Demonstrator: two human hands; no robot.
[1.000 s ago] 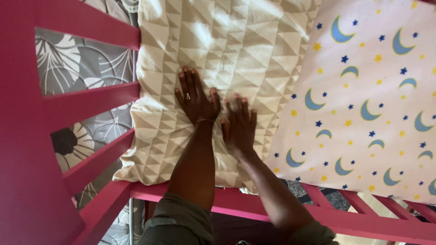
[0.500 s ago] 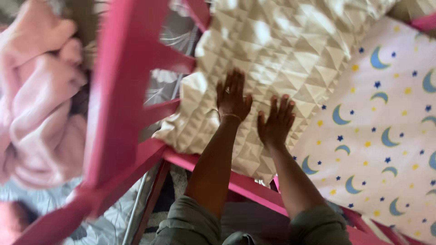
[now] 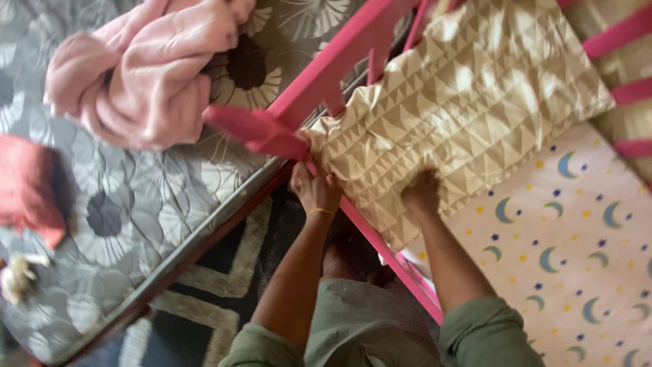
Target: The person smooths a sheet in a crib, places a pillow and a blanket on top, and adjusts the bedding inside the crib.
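**A:** Where does the cream pillow with the tan triangle print (image 3: 462, 102) sit?

**B:** In the upper right of the frame, inside the pink wooden cot (image 3: 326, 68), its lower edge lying over the cot's near rail, above the white sheet printed with blue moons and yellow stars (image 3: 564, 272).

**A:** And the hands?

**B:** The left hand (image 3: 314, 189) is curled at the pillow's lower-left corner, right by the rail; it looks pinched on the fabric edge, though the fingers are partly hidden, so I cannot tell for certain. The right hand (image 3: 421, 190) is bent over the pillow's lower edge, fingers tucked under or into the cloth, apparently closed on it.

**A:** How would you handle that well?

**B:** I'd judge an even pull from both hands is best, so the corner clears the rail without bunching, and the case stays square to the filling.

**A:** Anything nearby?

**B:** A crumpled pink fleece blanket (image 3: 142, 68) lies upper left on the grey floral-print mattress (image 3: 136, 204), well apart from the pillow.
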